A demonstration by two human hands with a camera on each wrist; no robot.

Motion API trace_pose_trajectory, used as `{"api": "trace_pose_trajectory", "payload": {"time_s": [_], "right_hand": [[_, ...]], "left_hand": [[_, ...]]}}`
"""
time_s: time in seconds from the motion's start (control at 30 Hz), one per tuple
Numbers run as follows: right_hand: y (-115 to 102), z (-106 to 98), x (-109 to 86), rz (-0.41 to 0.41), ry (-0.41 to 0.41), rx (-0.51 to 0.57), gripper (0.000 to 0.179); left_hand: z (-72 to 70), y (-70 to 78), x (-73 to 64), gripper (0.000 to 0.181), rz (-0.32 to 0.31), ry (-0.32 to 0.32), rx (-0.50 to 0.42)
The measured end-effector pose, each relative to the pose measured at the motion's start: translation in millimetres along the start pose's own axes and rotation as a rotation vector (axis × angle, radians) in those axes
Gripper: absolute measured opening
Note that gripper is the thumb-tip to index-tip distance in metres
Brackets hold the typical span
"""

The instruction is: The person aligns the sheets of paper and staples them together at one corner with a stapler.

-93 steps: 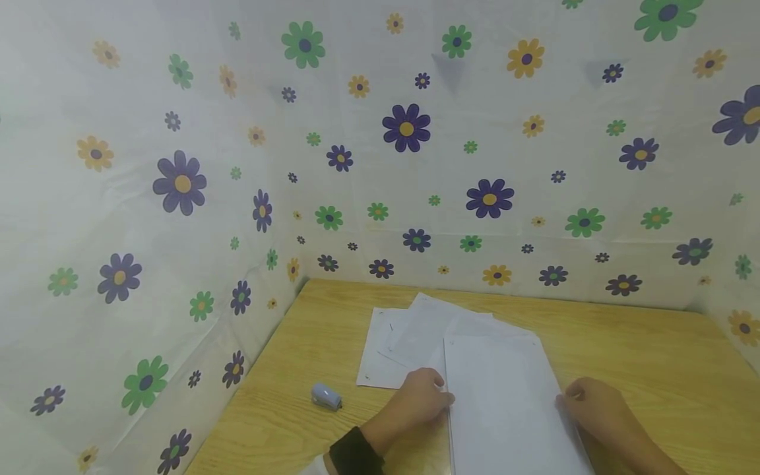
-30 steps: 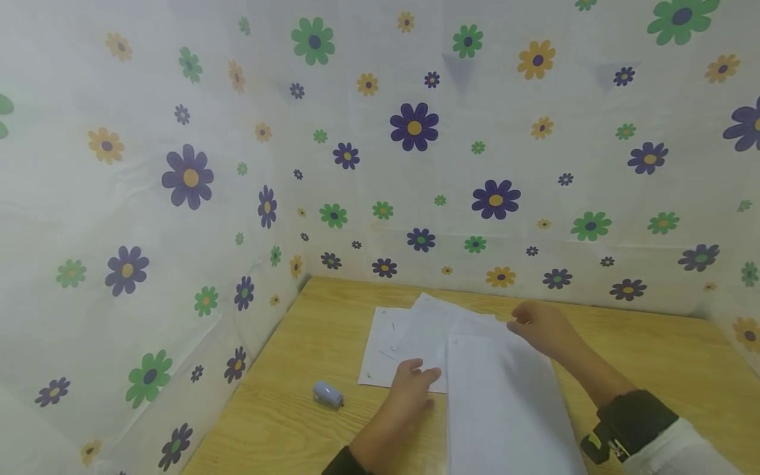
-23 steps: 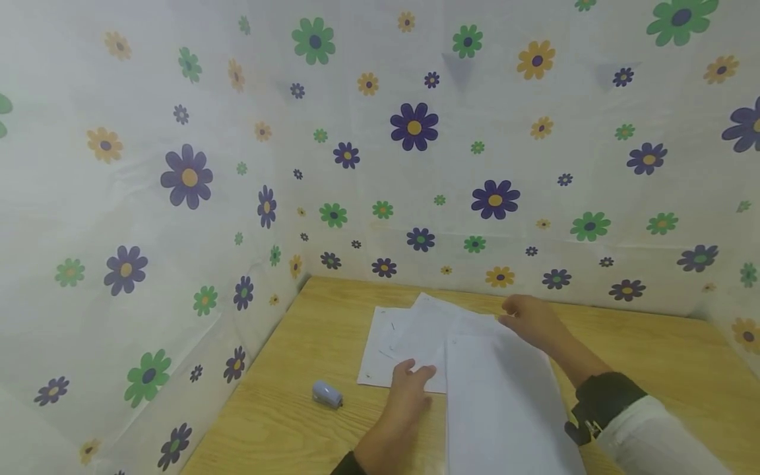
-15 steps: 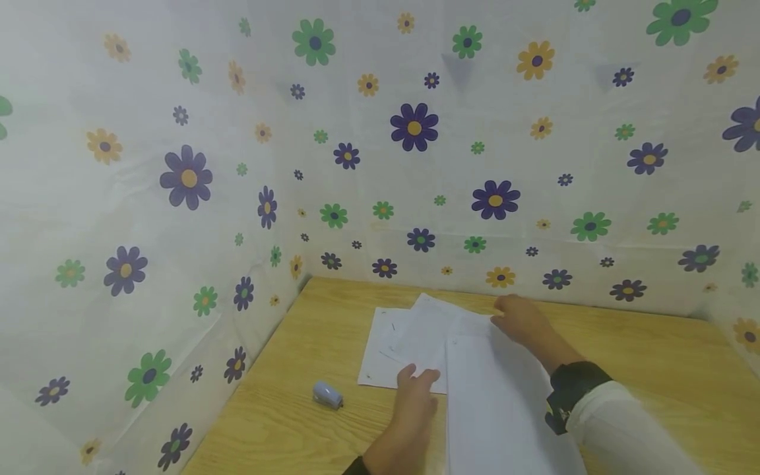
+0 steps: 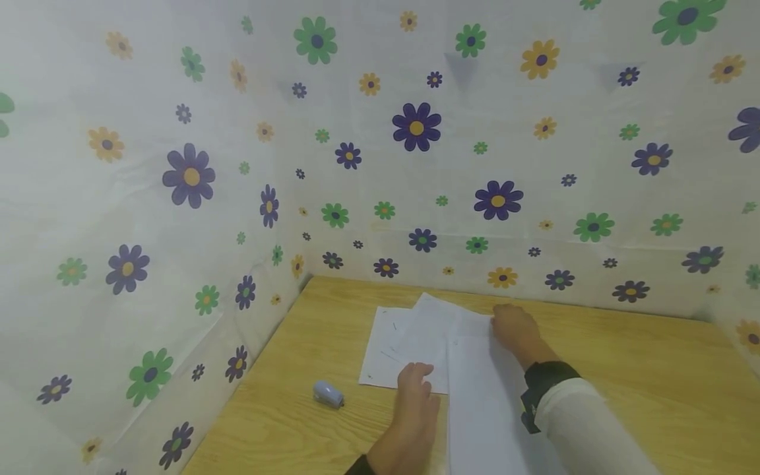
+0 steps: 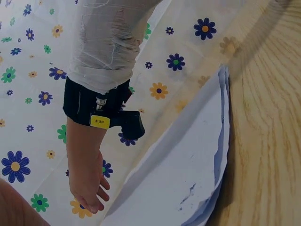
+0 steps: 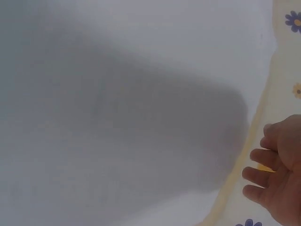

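A stack of white paper lies lengthwise in front of me, its layered edges showing in the left wrist view. My right hand is over the stack's far end, near its top right corner; in the right wrist view its fingers are spread and loosely bent beside the paper edge, with nothing between them. Left of the stack, my left hand hovers beside the long edge, fingers relaxed and holding nothing. Behind, more white sheets overlap at angles, with small dark staple-like marks at their corners.
A small light-blue object like a mini stapler lies on the wooden table, left of my left hand. Flower-printed white sheeting rises behind the table and along its left side.
Both hands have left the stack's long edges. My right hand went to the far end, then moved left along it. My left hand drew slightly away from the paper.
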State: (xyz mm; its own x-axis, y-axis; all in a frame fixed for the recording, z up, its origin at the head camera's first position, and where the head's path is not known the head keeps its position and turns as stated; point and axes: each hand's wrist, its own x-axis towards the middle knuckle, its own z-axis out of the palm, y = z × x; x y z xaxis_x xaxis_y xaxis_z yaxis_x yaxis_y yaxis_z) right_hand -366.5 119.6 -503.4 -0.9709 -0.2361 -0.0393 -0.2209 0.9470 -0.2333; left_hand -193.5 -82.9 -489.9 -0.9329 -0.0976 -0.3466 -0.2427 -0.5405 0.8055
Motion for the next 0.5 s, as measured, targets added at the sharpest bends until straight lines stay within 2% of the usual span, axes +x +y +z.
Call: {"api": "trace_pose_trajectory", "payload": {"time_s": [0.2, 0.37, 0.5], "right_hand": [[-3.4, 2.8, 1.8, 0.029, -0.058, -0.001, 0.032], [-2.7, 3.8, 4.1, 0.050, -0.066, 0.045, 0.034], [-2.6, 2.1, 5.2, 0.046, -0.062, 0.085, 0.034]], "left_hand": [[0.4, 5.1, 4.8, 0.084, -0.020, -0.007, -0.060], [1.3, 7.3, 5.3, 0.090, -0.039, -0.014, -0.072], [0.8, 7.8, 7.0, 0.087, -0.054, -0.013, -0.090]]}}
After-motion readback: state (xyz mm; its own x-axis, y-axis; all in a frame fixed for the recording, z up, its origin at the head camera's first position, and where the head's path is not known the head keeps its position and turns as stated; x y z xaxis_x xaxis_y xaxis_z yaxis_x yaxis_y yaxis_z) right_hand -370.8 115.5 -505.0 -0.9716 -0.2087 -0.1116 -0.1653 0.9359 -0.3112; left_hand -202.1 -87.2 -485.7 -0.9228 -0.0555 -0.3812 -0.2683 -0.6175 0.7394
